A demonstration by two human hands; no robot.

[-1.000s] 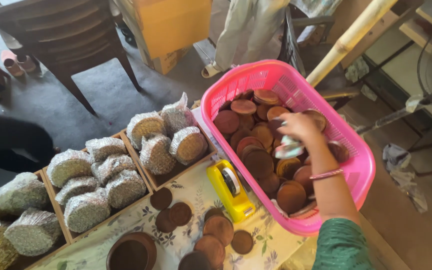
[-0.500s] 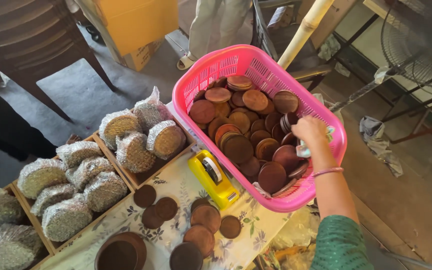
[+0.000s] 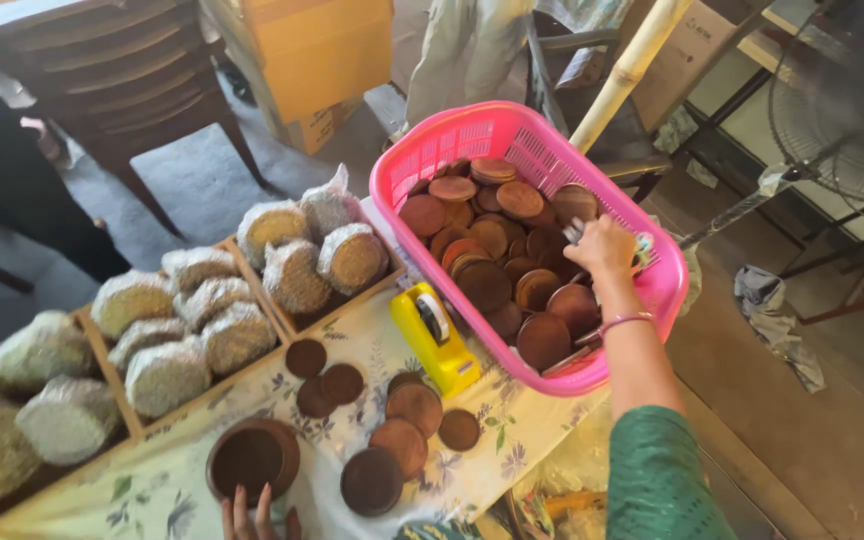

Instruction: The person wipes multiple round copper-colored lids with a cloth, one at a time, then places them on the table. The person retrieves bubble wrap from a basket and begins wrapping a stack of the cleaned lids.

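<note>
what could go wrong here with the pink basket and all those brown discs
The pink basket seems to overhang the table edge, so the right hand pressing at its far side might tip it and spill the brown discs. The yellow tape dispenser lies right against the basket; a shift may knock it. The left hand touches the dark bowl near the table's near edge, where it might slide off.

right hand (image 3: 602,247) reaches forward, fingers curled (left hand (image 3: 255,512) flat).
</note>
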